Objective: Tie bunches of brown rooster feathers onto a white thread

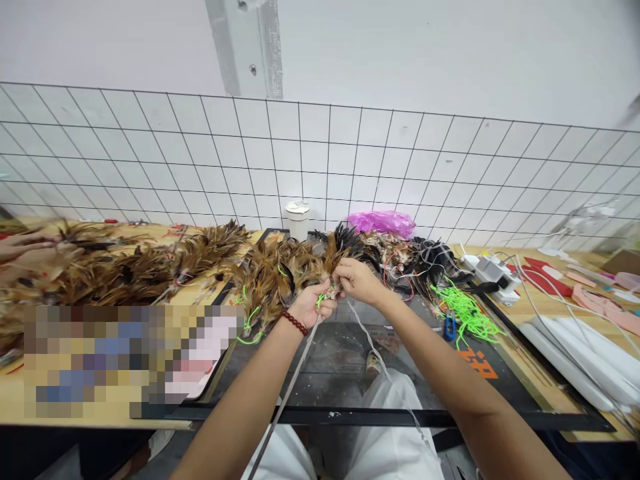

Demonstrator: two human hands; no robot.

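Note:
My left hand (314,303) is closed around a thin stick (293,383) that slants down toward my lap, with a bit of neon green cord in the grip. A red bead bracelet sits on that wrist. My right hand (356,280) pinches a bundle of brown and black feathers (336,248) against the top of the stick. A thin white thread (373,347) trails down from my hands. Both hands meet over the dark mat (350,347).
Piles of brown feathers (120,267) cover the left of the wooden table. Neon green cords (467,310), a pink plastic bag (383,223), a white cup (297,219), white tubes (575,353) and a power strip (493,270) lie around. Another person's hand (20,247) shows at far left.

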